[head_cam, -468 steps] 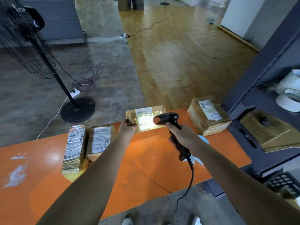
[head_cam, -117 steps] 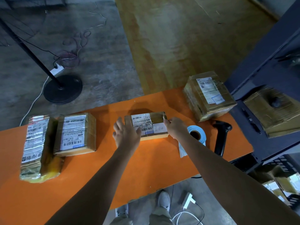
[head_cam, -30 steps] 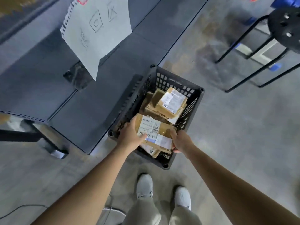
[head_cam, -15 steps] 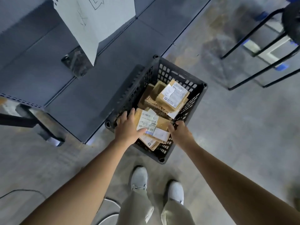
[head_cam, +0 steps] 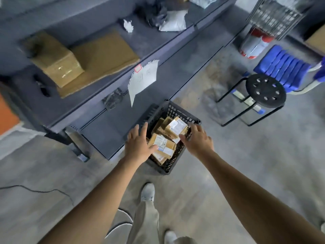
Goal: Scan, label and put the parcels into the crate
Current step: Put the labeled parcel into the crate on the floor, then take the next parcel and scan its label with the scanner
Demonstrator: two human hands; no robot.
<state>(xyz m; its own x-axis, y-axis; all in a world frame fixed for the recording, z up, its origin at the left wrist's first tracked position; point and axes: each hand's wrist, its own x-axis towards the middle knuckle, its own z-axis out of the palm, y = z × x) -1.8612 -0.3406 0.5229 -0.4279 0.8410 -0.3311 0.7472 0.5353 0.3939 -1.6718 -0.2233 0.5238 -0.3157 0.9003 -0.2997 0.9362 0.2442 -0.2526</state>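
Note:
A black slotted crate (head_cam: pixel 175 111) stands on the concrete floor and holds several taped cardboard parcels. The labelled parcel (head_cam: pixel 162 144) lies at the near end of the pile, with another labelled parcel (head_cam: pixel 175 127) behind it. My left hand (head_cam: pixel 139 145) hovers over the crate's left rim with fingers spread, its thumb close to the near parcel. Above the crate's right rim my right hand (head_cam: pixel 197 141) is spread too and holds nothing.
A dark grey shelf unit (head_cam: pixel 98 103) runs along the left of the crate, with a paper sheet (head_cam: pixel 142 80) hanging from its edge and cardboard boxes (head_cam: pixel 58 64) on it. A black stool (head_cam: pixel 265 90) and blue bins (head_cam: pixel 284 67) stand to the right. A cable (head_cam: pixel 35 191) lies on the floor.
Both hands have let go of the labelled parcel, which now rests in the crate. The hands have lifted and spread apart, and my view has tilted up toward the shelf.

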